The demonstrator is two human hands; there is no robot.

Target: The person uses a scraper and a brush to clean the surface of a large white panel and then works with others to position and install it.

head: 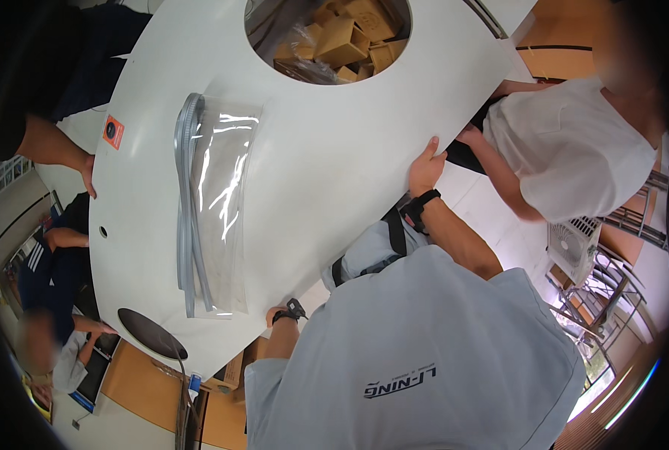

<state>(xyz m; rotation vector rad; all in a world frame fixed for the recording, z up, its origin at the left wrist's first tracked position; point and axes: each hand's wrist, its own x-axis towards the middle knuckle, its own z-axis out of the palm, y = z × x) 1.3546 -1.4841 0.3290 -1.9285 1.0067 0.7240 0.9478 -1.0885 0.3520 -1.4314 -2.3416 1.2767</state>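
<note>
A large white panel (312, 185) with round cutouts spreads before me. My right hand (426, 169) is at its right edge, gripping it, some fingers out of sight beneath. Lower down, my left hand (274, 316) meets the near edge; its fingers are mostly hidden, so its grip is unclear. Dark bands circle both my wrists. On the panel lies a clear plastic bag (225, 208), with grey flexible strips (185, 197) along its left side. Neither hand touches the bag.
Cardboard boxes (343, 42) show through the large cutout. A smaller dark opening (151, 332) has a cable near it. Another person's hand (91, 177) is on the left edge. A person in a white shirt (571, 146) stands at right, near an air-conditioner unit (571, 247).
</note>
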